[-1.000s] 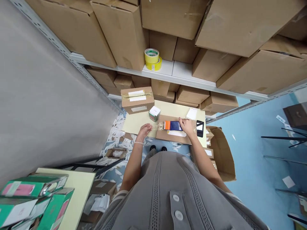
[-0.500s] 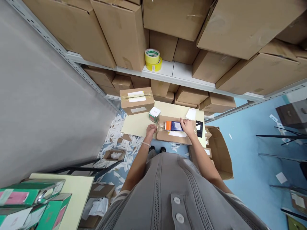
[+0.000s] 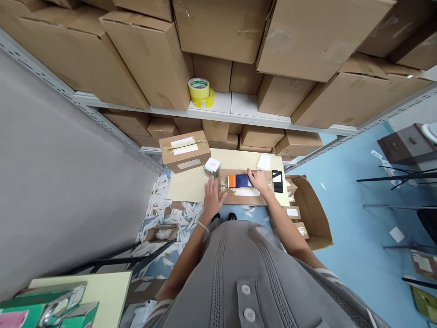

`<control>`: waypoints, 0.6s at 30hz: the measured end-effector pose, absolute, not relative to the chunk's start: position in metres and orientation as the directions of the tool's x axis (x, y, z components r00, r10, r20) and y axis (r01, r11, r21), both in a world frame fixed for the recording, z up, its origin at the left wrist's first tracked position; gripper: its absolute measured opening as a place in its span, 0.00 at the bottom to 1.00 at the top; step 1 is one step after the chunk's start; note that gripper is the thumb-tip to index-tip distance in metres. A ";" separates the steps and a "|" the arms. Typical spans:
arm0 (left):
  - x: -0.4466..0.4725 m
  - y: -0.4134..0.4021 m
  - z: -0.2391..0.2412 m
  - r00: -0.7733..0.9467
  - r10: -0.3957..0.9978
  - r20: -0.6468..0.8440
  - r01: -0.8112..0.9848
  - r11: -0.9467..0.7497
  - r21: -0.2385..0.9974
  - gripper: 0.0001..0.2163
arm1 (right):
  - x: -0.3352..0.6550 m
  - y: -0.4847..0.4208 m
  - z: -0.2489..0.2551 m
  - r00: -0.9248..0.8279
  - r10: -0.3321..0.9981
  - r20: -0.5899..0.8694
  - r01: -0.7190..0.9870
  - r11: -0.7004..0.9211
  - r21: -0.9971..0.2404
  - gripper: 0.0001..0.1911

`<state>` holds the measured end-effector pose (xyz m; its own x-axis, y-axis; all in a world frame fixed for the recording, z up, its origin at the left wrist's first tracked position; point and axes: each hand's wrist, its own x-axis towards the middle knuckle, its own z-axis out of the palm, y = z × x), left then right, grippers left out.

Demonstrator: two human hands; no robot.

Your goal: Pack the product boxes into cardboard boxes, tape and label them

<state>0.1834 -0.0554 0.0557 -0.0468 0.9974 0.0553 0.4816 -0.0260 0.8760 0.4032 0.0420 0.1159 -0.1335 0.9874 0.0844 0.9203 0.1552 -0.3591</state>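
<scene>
A cardboard box (image 3: 239,200) with clear tape and a white label lies on the pale yellow table (image 3: 186,188) in front of me. My right hand (image 3: 258,180) is closed around a blue and orange tape dispenser (image 3: 239,181) on top of the box. At the box's left end, my left hand (image 3: 212,198) is open with its fingers spread, holding nothing. Just beyond those fingers stands a small white-topped carton (image 3: 212,166). A dark phone-like device (image 3: 277,181) lies right of the box.
A taped box (image 3: 186,152) stands at the table's back left. Shelves of cartons rise behind, with yellow tape rolls (image 3: 200,92) on one. A large open carton (image 3: 316,214) holds parcels at the right. Green boxes (image 3: 37,307) lie on a side table at lower left.
My left hand has opened and its fingers have spread at the box's left end. The right hand still grips the tape dispenser on the box. The whole view has shifted slightly.
</scene>
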 end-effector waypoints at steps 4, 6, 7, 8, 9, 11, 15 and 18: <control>0.201 -0.050 0.070 0.164 0.983 0.081 0.550 -0.159 0.820 0.39 | 0.403 0.042 0.118 -0.124 0.989 0.087 0.918 0.147 -0.368 0.34; 0.209 -0.048 0.070 0.141 0.988 0.062 0.542 -0.129 0.831 0.40 | 0.404 0.040 0.120 -0.129 0.988 0.083 0.900 0.152 -0.408 0.34; 0.212 -0.048 0.069 0.127 0.990 0.055 0.534 -0.116 0.837 0.40 | 0.404 0.040 0.121 -0.129 0.989 0.074 0.890 0.149 -0.431 0.35; 0.215 -0.048 0.068 0.118 0.992 0.050 0.525 -0.106 0.845 0.40 | 0.403 0.039 0.122 -0.130 0.990 0.062 0.882 0.144 -0.448 0.35; 0.216 -0.049 0.067 0.113 0.993 0.045 0.510 -0.097 0.855 0.40 | 0.403 0.039 0.124 -0.132 0.990 0.050 0.878 0.140 -0.457 0.36; 0.217 -0.050 0.065 0.102 0.994 0.036 0.463 -0.079 0.883 0.40 | 0.400 0.039 0.128 -0.142 0.989 0.032 0.888 0.141 -0.438 0.36; 0.218 -0.047 0.062 0.079 0.996 0.037 0.432 -0.068 0.899 0.41 | 0.394 0.041 0.143 -0.157 0.987 0.027 0.943 0.158 -0.294 0.33; 0.220 -0.042 0.060 0.087 0.995 0.045 0.479 -0.081 0.874 0.42 | 0.392 0.042 0.154 -0.170 0.985 -0.007 0.966 0.165 -0.199 0.31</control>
<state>0.2199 -0.0417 0.0604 0.0868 0.9952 0.0447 0.4790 -0.0810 0.8740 0.3924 0.0415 0.1543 -0.1700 0.9854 -0.0067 0.9659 0.1652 -0.1991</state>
